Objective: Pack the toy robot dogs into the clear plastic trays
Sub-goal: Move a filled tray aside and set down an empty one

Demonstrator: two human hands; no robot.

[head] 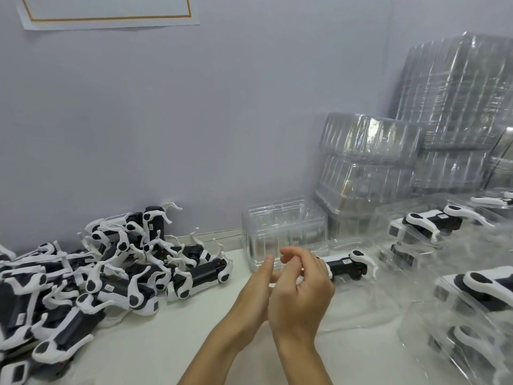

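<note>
A heap of black-and-white toy robot dogs point(111, 273) lies on the left of the white table. One dog point(348, 264) lies on its side in a low clear tray point(358, 294) at mid-table. My left hand point(254, 291) reaches in from below with straight fingers and holds nothing. My right hand point(301, 287) overlaps it, back up and fingers loosely curled, just left of that dog's front end. I see nothing in its fingers. Behind the hands an empty clear tray point(283, 227) stands upright.
Tall stacks of empty clear trays point(369, 168) point(458, 93) lean against the wall at the back right. Closed clear trays with dogs inside point(424, 232) point(472, 315) crowd the right side. A bare strip of table point(172, 337) runs between the heap and my arms.
</note>
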